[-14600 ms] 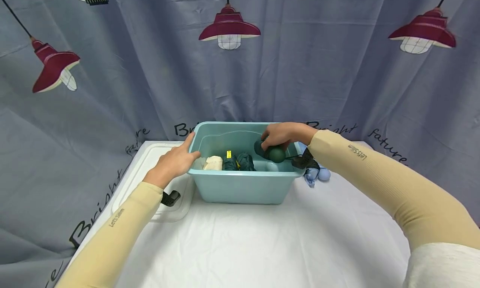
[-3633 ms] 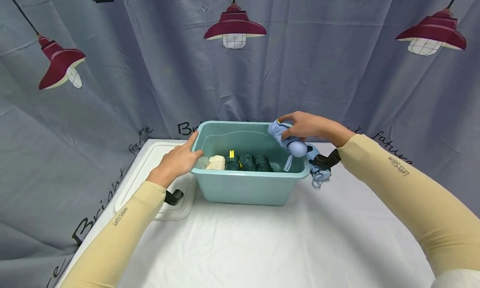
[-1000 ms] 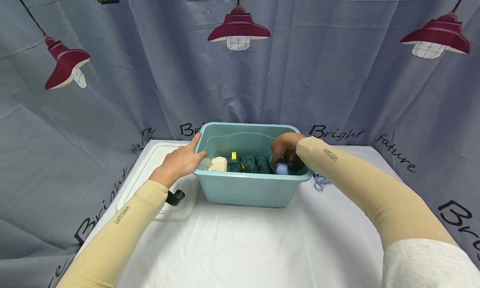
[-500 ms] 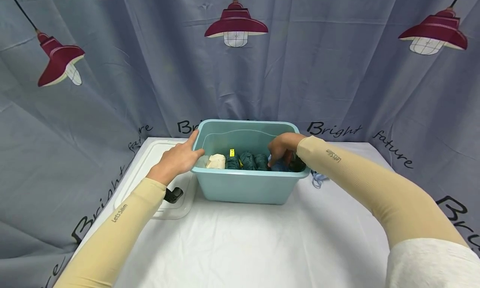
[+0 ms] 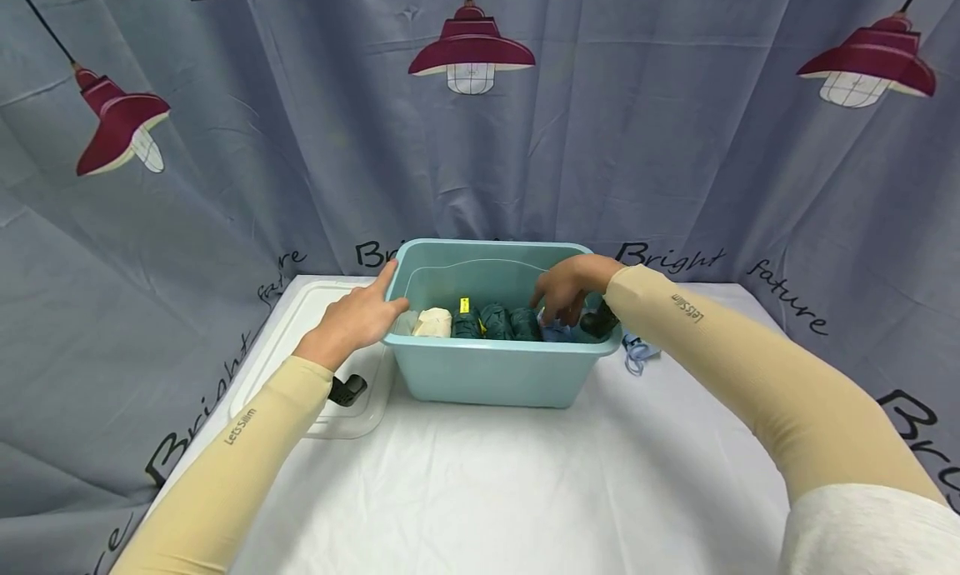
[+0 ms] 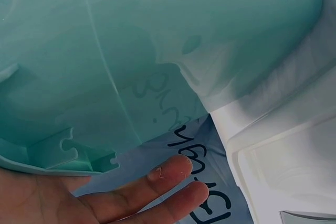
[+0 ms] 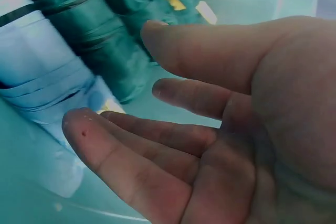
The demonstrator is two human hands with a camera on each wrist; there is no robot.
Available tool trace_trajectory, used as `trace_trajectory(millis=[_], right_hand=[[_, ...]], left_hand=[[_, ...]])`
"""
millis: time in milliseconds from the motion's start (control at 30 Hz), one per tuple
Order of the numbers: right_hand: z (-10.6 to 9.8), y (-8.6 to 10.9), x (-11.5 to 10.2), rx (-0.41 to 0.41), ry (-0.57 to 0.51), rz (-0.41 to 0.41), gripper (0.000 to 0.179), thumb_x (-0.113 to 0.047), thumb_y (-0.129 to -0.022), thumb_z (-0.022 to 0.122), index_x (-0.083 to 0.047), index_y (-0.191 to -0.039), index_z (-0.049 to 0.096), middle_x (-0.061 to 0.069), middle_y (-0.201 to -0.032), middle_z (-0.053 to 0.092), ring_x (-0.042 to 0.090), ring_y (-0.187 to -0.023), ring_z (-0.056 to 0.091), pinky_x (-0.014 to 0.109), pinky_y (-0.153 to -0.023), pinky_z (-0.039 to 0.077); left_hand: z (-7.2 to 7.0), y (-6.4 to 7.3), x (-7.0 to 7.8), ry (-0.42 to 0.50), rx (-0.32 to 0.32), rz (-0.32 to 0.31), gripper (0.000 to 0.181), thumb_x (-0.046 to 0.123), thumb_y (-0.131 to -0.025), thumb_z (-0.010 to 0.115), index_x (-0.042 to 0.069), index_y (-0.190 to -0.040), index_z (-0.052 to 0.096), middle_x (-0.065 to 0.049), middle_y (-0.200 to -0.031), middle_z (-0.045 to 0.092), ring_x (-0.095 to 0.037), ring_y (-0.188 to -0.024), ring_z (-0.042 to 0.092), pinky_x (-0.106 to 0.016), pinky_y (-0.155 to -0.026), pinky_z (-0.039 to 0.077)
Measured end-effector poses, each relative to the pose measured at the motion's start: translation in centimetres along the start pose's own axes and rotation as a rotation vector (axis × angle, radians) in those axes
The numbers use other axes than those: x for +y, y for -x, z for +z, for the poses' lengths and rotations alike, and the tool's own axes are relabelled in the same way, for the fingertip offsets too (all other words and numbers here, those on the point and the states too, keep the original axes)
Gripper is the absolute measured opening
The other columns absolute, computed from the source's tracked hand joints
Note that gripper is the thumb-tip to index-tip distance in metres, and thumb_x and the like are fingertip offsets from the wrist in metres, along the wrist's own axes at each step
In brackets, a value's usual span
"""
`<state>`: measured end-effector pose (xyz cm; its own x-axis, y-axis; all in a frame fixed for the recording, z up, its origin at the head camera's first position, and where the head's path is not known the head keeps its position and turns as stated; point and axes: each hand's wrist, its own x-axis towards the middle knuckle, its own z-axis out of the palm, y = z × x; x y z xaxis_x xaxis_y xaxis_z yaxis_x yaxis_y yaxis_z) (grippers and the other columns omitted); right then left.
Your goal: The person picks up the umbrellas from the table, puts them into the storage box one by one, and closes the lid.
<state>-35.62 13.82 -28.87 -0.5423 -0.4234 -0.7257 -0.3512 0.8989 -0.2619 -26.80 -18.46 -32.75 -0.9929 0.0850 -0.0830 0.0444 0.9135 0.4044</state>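
Observation:
A pale blue-green plastic bin (image 5: pixel 495 373) stands on the table, and my left hand (image 5: pixel 352 318) rests on its left rim. In the left wrist view, two fingers (image 6: pixel 170 174) reach out fairly straight beside the rim. My right hand (image 5: pixel 566 290) is inside the bin at the right, holding nothing. Its loosely spread fingers sit close by a folded light blue umbrella (image 7: pixel 42 51), partly hidden by the hand in the head view. To its left lie several folded dark green umbrellas (image 5: pixel 496 322) in a row, then a cream folded bundle (image 5: pixel 432 322).
A translucent white lid (image 5: pixel 345 421) lies on the table left of the bin. Just past the bin's right side is another light blue folded umbrella (image 5: pixel 637 354) with a strap loop. A grey curtain (image 5: pixel 337 158) hangs behind the white-covered table (image 5: pixel 510 483).
My right hand has lowered the blue umbrella into the bin beside the green ones and let go. It now rises slightly from it. The left hand stays at the rim.

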Motion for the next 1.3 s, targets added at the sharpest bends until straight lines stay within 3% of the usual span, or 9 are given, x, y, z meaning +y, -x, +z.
trace_trajectory(millis=[333,567,733,1000,1300], right_hand=[[-0.3,2.4,0.1,0.117,-0.069,-0.111,0.060,-0.017,-0.103,0.057,-0.003,-0.156,0.034,0.023,-0.144,0.054,0.034,-0.123,0.062,0.038,-0.089,0.058],[0.3,4.5,0.6,0.213,-0.095,-0.179,0.056,-0.018,-0.103,0.057,-0.006,-0.155,0.039,0.019,-0.141,0.058,0.023,-0.114,0.065,0.041,-0.095,0.055],[0.7,5.9,1.3,0.267,-0.148,-0.216,0.055,-0.022,-0.103,0.057,-0.008,-0.154,0.040,0.016,-0.139,0.059,0.022,-0.113,0.065,0.046,-0.100,0.052],[1.6,8.4,2.4,0.436,-0.202,-0.219,0.057,-0.029,-0.102,0.058,-0.015,-0.155,0.041,0.015,-0.144,0.055,0.026,-0.111,0.067,0.047,-0.098,0.052],[2.7,10.2,3.7,0.600,-0.334,-0.235,0.062,-0.028,-0.101,0.060,-0.014,-0.157,0.035,0.019,-0.145,0.054,0.034,-0.120,0.063,0.049,-0.099,0.051]], left_hand=[[0.0,0.0,0.1,0.001,-0.005,-0.006,0.078,0.051,-0.098,0.036,0.038,-0.161,-0.009,-0.020,-0.145,0.054,-0.035,-0.109,0.061,-0.057,-0.089,0.046],[0.1,0.1,0.0,-0.007,-0.009,-0.005,0.078,0.053,-0.098,0.035,0.038,-0.161,-0.010,-0.022,-0.147,0.052,-0.036,-0.112,0.061,-0.057,-0.090,0.046],[0.1,0.1,-0.1,-0.007,-0.003,-0.005,0.078,0.053,-0.098,0.034,0.038,-0.161,-0.010,-0.022,-0.144,0.054,-0.035,-0.108,0.061,-0.056,-0.088,0.046],[0.1,-0.2,0.1,0.003,-0.004,-0.002,0.078,0.053,-0.099,0.035,0.037,-0.162,-0.007,-0.020,-0.144,0.054,-0.035,-0.107,0.061,-0.056,-0.089,0.046],[0.2,0.0,0.0,0.010,-0.001,-0.005,0.077,0.054,-0.099,0.034,0.038,-0.161,-0.009,-0.022,-0.152,0.046,-0.039,-0.118,0.059,-0.060,-0.094,0.044]])
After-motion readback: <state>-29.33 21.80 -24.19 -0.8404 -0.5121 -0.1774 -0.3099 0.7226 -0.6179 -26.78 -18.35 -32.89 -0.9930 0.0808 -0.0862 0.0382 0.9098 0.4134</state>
